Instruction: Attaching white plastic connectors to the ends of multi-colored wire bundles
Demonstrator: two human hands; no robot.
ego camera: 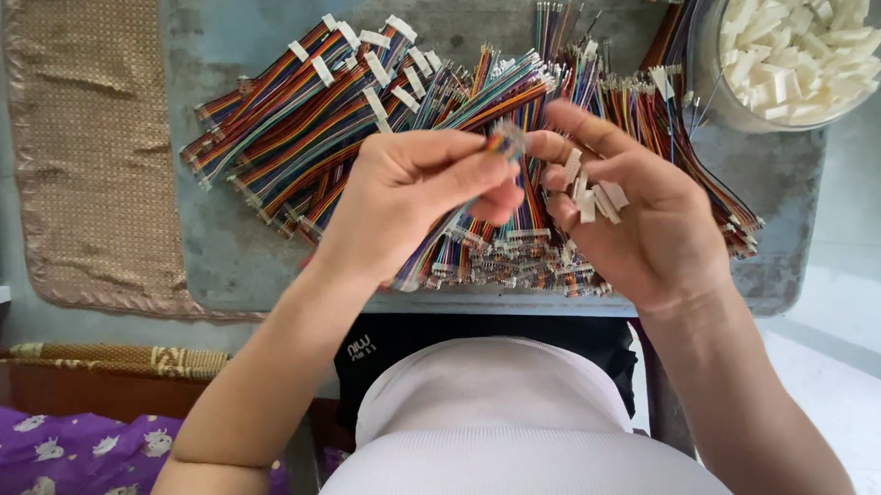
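Cable: a short rainbow ribbon cable [459,210] is pinched in the left hand [414,195]; its long axis runs from low near the tabletop edge up and rightward to its free end [508,138], which sits between the two hands.
Left hand: fingers curled narrow, thumb and forefinger closed on the cable just behind that end.
Right hand: the right hand [634,211] is half-cupped, palm up, holding a few white connectors [590,195]; its thumb and forefinger tips touch the cable end from the right.
Key relation: the cable end lies above the connectors in the palm, just left of them; both hands meet at it, the left carrying the cable, the right nearer the connectors.
Pile: a heap of like cables [358,114] lies on the grey tabletop [236,255] beyond the hands, fanned from upper right to lower left, some already tipped with white housings.
Bowl: a clear bowl [718,91] of loose white connectors stands right of the pile, well apart from the hands.
Mat: a tan woven mat [91,152] lies left of the pile.
Labels: no package or sign can be made out on the tabletop; a dark cloth [386,352] with a small white mark sits below the tabletop edge.
Cloth: purple patterned fabric [58,466] lies far left of the dark cloth.
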